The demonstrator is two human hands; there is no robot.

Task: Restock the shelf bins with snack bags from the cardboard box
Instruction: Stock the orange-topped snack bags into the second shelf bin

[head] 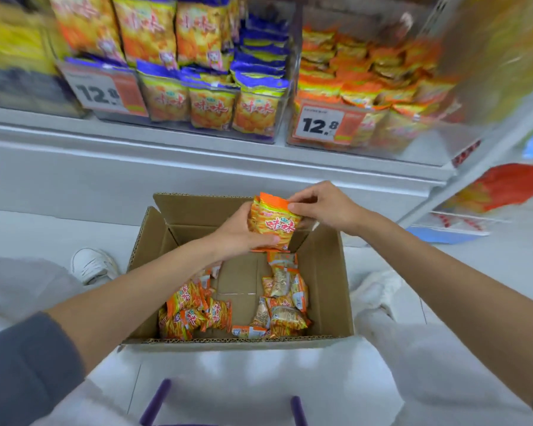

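An open cardboard box (330,290) sits on the floor below the shelf. Several small orange snack bags (197,312) lie loose on its bottom, in a left pile and a right pile (285,302). Above the box's far end I hold a small stack of orange snack bags (276,224) upright. My left hand (243,232) grips the stack from below and the left side. My right hand (323,207) pinches its top right corner. On the shelf, a clear bin with orange bags (379,87) stands at the right, and a bin with purple-topped bags (216,99) at the centre.
White shelf ledge (197,167) runs across just beyond the box. Price tags reading 12.8 (320,124) hang on the bin fronts. A white shoe (93,265) rests left of the box. Purple handles (157,401) show at the bottom edge. More packaged goods (505,186) at the right.
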